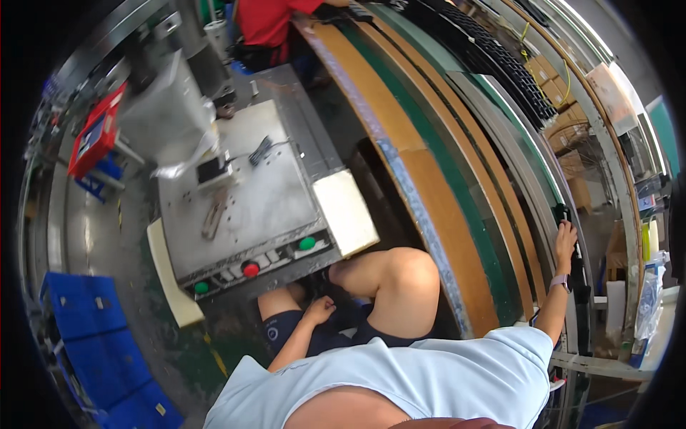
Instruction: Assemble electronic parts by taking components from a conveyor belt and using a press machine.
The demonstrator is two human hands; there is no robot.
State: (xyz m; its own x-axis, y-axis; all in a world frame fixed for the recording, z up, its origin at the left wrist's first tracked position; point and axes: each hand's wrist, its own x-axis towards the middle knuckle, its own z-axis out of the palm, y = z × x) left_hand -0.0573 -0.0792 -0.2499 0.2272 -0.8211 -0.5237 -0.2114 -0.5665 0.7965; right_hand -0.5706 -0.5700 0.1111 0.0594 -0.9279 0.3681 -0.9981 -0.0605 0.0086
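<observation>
My right hand [566, 242] reaches out to the far right, across the bench, with its fingers curled on a small black part [562, 213] at the outer rail. Long black strips lie just below that hand. Close to my lap, my left hand [319, 310] is curled into a loose fist, and nothing sticks out of it. Ahead of it stands a press machine's grey metal table [286, 204], with green push buttons [307, 244] and a red button [250, 269] on its front. A small dark block fixture [213, 170] and a brownish metal hand tool [213, 214] rest on the table.
The long bench has brown boards [421, 179] and green belt strips [468, 207]. Black ribbed pieces [493, 53] lie at its far end. A person in red [268, 21] is beyond. Blue bins [89, 304] stand left; cardboard boxes [554, 82] fill shelves right.
</observation>
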